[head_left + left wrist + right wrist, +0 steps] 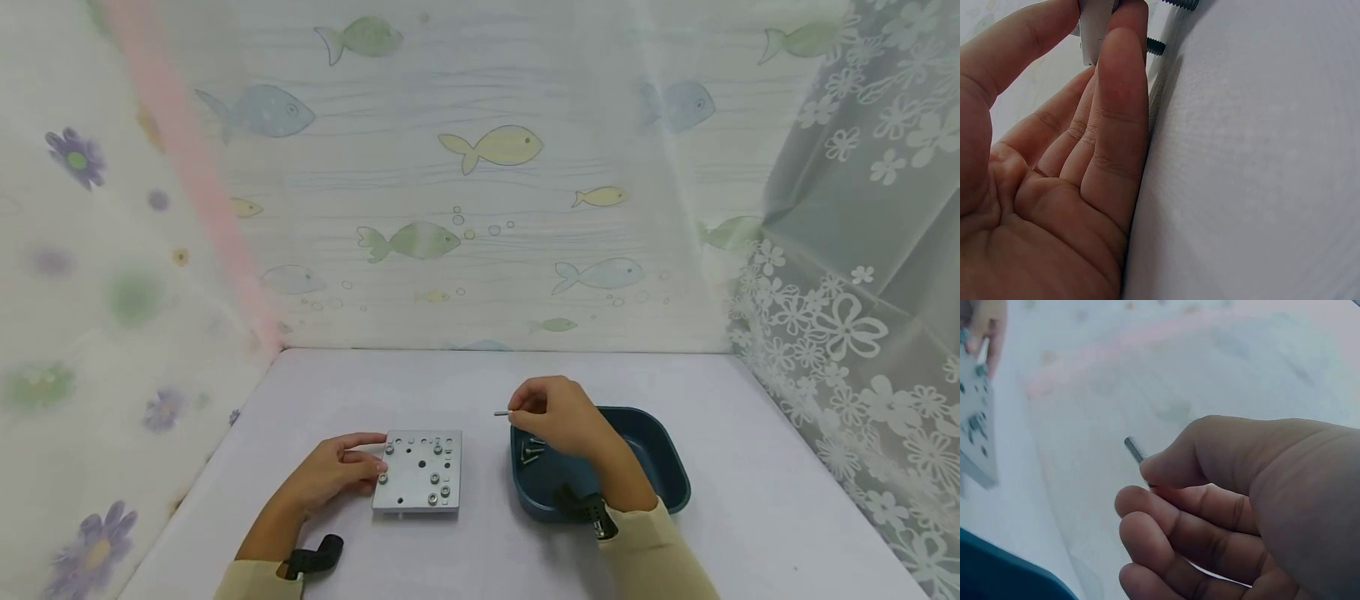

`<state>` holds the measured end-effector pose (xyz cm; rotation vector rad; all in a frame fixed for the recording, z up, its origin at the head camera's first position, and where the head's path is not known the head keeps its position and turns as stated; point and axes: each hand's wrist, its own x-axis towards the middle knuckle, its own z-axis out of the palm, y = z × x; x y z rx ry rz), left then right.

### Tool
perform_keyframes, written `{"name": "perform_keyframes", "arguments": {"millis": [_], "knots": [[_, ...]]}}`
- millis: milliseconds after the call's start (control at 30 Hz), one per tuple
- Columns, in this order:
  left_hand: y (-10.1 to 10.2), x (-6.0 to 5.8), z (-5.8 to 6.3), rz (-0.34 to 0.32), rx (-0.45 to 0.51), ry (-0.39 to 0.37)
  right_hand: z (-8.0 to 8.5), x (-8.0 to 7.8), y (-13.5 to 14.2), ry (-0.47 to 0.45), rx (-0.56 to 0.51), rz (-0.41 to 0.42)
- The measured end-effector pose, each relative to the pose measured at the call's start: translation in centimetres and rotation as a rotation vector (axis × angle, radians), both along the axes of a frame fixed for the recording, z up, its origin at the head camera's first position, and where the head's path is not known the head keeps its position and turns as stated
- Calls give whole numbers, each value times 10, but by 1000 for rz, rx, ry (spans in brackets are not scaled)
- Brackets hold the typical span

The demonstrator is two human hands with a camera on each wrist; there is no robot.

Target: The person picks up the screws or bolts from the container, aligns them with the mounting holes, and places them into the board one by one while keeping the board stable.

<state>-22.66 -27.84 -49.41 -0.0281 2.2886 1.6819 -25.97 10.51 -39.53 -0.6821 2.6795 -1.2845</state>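
Cream sleeve (258, 581) leads to the left hand (330, 479), just left of a silver metal plate (411, 487) on the white counter (480, 554); its fingers clamp the plate's left edge. Socket-head bolts (435, 478) stand in some plate holes, and threaded ends (1156, 46) poke out beneath the plate. Right of the plate, the right hand (558, 412) pinches a small threaded screw (1132, 446) between thumb and fingers. Farther right of the plate, a dark blue tray (680, 477) contains loose screws (531, 451).

I see pale yellow sleeves (656, 554), black straps (298, 562) at both wrists, left one with rounded knob (331, 548), bare hands (333, 475)
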Motion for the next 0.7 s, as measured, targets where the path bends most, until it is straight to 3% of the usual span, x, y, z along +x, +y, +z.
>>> {"name": "perform_keyframes", "arguments": {"millis": [200, 700], "knots": [[-2, -2, -3, 0, 3, -1, -4, 9, -19, -14, 4, 62], [-2, -2, -5, 11, 16, -3, -18, 26, -59, 75, 33, 215]]}}
